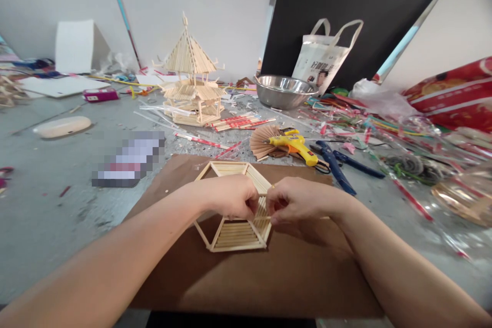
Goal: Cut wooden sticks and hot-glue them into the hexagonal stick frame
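Note:
A hexagonal frame of thin wooden sticks [235, 233] lies flat on a brown cardboard sheet [269, 277] in front of me. My left hand [230, 197] rests on the frame's middle with its fingers curled down onto the sticks. My right hand [294, 202] is at the frame's right side, its fingers pinched together on a thin stick. The two hands almost touch above the frame's right panel.
A stick pagoda model [192, 79] stands behind. A yellow glue gun [294, 146] lies on a stick fan, with blue pliers [338, 164] beside it. Further back are a steel bowl [283, 91] and a white bag [325, 59]. Wrappers clutter the right side.

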The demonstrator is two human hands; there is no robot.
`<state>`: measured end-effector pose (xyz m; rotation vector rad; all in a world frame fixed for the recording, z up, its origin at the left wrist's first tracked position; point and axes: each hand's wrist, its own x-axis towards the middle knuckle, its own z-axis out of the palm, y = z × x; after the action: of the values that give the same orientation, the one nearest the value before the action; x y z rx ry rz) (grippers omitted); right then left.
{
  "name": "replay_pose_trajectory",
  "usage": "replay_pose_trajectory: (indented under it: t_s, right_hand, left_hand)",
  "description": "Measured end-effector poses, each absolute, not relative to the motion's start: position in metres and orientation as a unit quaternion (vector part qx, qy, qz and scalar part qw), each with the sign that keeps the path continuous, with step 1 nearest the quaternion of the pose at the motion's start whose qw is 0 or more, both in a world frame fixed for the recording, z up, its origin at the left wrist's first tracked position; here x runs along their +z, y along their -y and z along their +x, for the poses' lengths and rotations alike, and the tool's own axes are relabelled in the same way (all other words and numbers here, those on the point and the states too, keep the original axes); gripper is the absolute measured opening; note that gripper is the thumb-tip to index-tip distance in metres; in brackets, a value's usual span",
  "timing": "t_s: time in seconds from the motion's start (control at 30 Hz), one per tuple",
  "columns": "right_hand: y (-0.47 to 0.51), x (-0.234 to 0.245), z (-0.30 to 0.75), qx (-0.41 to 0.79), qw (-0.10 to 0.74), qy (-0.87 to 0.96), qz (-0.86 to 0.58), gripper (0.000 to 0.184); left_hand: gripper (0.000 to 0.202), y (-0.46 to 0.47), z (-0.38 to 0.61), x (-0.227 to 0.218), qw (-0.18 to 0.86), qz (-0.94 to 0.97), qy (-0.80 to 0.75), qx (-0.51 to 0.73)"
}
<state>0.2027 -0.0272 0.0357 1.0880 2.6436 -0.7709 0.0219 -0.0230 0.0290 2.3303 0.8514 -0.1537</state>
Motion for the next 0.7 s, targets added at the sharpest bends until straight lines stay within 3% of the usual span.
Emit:
replay_pose_trajectory:
  t_s: [0.7]
  right_hand:
    - [0.016,0.031,0.205,-0.271,0.064,-0.884,0.374,0.013]
  left_hand:
    - [0.022,0.009,0.006,0.032,0.308,0.885,-0.34,-0.08]
